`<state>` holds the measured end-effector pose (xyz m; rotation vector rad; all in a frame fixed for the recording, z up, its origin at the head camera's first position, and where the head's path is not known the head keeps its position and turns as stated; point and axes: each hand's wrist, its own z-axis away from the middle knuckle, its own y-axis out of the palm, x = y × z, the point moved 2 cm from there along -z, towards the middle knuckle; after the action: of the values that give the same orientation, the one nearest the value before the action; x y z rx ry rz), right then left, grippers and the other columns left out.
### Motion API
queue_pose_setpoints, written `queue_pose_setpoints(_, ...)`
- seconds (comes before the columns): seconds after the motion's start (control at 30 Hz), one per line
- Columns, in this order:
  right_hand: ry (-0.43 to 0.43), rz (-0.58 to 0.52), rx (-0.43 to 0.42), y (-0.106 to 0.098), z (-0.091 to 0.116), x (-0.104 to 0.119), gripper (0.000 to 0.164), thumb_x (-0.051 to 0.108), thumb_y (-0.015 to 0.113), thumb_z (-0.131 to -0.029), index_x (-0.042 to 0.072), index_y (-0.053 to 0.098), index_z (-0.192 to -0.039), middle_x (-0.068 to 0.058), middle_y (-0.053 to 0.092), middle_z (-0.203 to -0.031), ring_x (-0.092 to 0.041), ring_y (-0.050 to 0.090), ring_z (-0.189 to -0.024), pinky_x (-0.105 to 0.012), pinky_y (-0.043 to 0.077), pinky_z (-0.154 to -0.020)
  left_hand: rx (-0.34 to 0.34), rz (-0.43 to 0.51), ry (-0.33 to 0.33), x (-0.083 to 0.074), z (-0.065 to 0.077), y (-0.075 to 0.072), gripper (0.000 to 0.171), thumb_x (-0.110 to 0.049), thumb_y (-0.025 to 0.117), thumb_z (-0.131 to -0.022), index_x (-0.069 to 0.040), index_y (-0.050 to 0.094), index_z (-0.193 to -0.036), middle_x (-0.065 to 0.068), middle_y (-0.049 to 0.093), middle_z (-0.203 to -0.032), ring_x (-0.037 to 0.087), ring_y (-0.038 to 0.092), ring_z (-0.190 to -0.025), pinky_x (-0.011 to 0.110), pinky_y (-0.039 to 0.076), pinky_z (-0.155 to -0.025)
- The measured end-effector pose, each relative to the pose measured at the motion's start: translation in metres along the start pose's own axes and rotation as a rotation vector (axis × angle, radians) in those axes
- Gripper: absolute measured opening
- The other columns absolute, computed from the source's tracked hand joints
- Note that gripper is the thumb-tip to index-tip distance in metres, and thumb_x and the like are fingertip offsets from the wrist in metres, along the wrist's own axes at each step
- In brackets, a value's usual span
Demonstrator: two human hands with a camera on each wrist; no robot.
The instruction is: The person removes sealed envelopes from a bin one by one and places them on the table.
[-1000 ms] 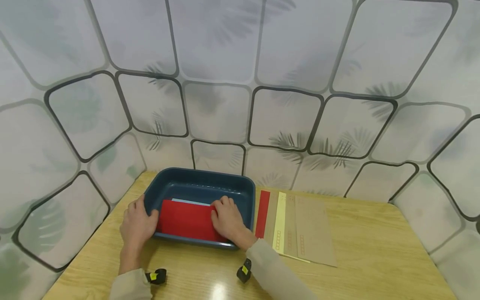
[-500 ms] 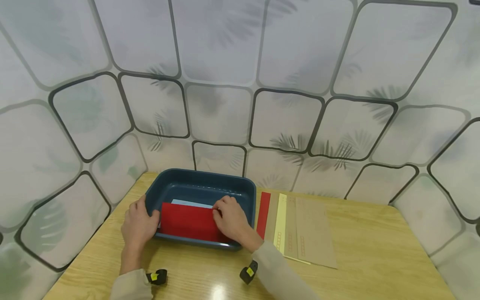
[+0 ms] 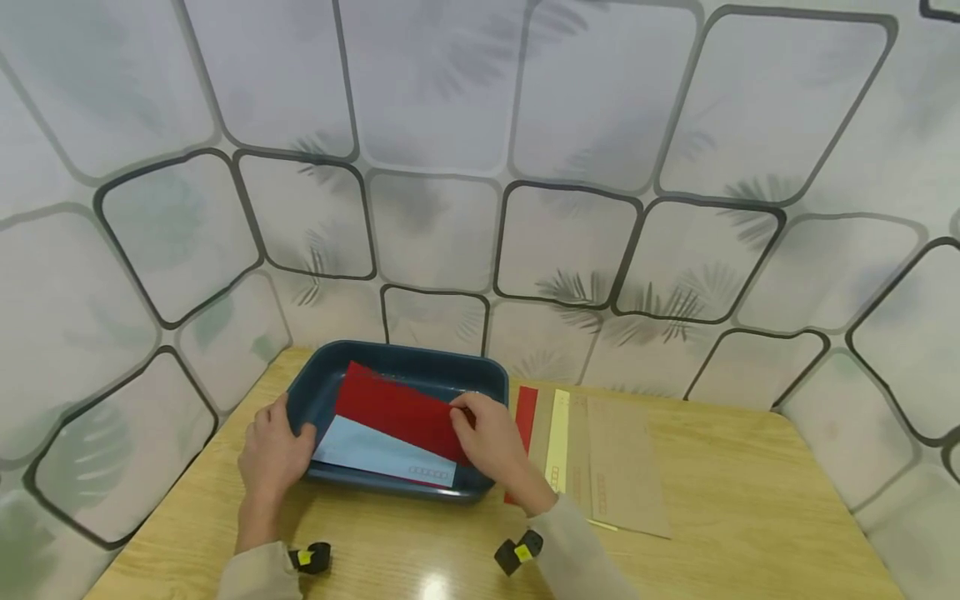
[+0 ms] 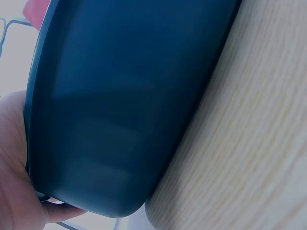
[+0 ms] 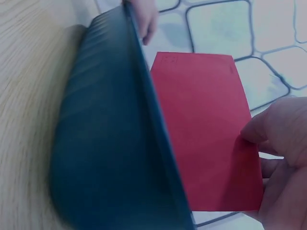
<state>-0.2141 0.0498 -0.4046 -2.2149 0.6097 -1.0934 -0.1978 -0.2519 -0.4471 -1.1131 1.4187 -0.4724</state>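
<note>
A dark blue plastic tub point(image 3: 420, 352) stands on the wooden table. My left hand point(image 3: 273, 450) grips its left end, the thumb lying over the rim; the left wrist view shows the fingers going round the tub's corner point(image 4: 96, 143). My right hand point(image 3: 491, 442) pinches the right edge of a red envelope point(image 3: 397, 408), thumb on its near face in the right wrist view. That envelope tilts up inside the tub. In front of it lies a light blue envelope point(image 3: 382, 450) with a row of small boxes printed on it. A thin red edge shows beneath the blue one.
Right of the tub, overlapping envelopes lie fanned on the table point(image 3: 735, 500): a red one point(image 3: 527, 412), a yellow one point(image 3: 558, 433) and several brown ones point(image 3: 630, 467). A patterned fabric wall point(image 3: 570, 242) rises behind the table.
The red envelope has been raised and shifted toward the back of the tub, uncovering the light blue one. My right hand moved slightly right with it; the left hand kept its place.
</note>
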Motion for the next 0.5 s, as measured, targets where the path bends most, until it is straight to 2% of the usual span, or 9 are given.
queue_pose_setpoints(0.17,0.038,-0.111,-0.09,-0.013,0.005,-0.001,0.01,0.012,0.06,-0.086,0.01,0.066,-0.094,-0.002,0.068,-0.083,-0.009,0.055,-0.068,-0.03,0.053,-0.06,0.009,-0.001,-0.006,-0.002,0.0,-0.001,0.062,-0.024,0.046,-0.087,0.004,0.026,-0.139,0.035,0.034,-0.131,0.049,0.035,-0.112,0.071,0.036,-0.08)
queue_pose_setpoints(0.3,0.032,-0.2,-0.164,-0.023,0.009,-0.003,0.009,0.008,0.059,-0.086,0.008,0.065,-0.094,-0.003,0.067,-0.076,-0.009,0.054,-0.062,-0.029,0.052,-0.052,0.02,-0.006,-0.014,-0.002,0.0,0.0,0.062,-0.024,0.046,-0.087,0.004,0.025,-0.139,0.035,0.033,-0.132,0.05,0.034,-0.113,0.071,0.035,-0.082)
queue_pose_setpoints(0.4,0.052,-0.267,-0.186,-0.031,0.011,-0.005,0.009,0.006,0.058,-0.087,0.007,0.064,-0.093,-0.004,0.065,-0.074,-0.009,0.053,-0.061,-0.03,0.051,-0.051,0.024,-0.009,-0.019,-0.002,0.001,0.0,0.063,-0.024,0.046,-0.087,0.004,0.025,-0.139,0.036,0.033,-0.132,0.05,0.033,-0.114,0.071,0.035,-0.082)
queue_pose_setpoints(0.5,0.093,-0.321,-0.203,-0.04,0.013,-0.006,0.01,0.005,0.058,-0.088,0.006,0.064,-0.094,-0.006,0.066,-0.079,-0.011,0.056,-0.065,-0.033,0.053,-0.056,0.027,-0.013,-0.021,-0.003,0.002,0.0,0.063,-0.024,0.045,-0.087,0.004,0.024,-0.14,0.036,0.033,-0.132,0.05,0.033,-0.115,0.071,0.034,-0.082)
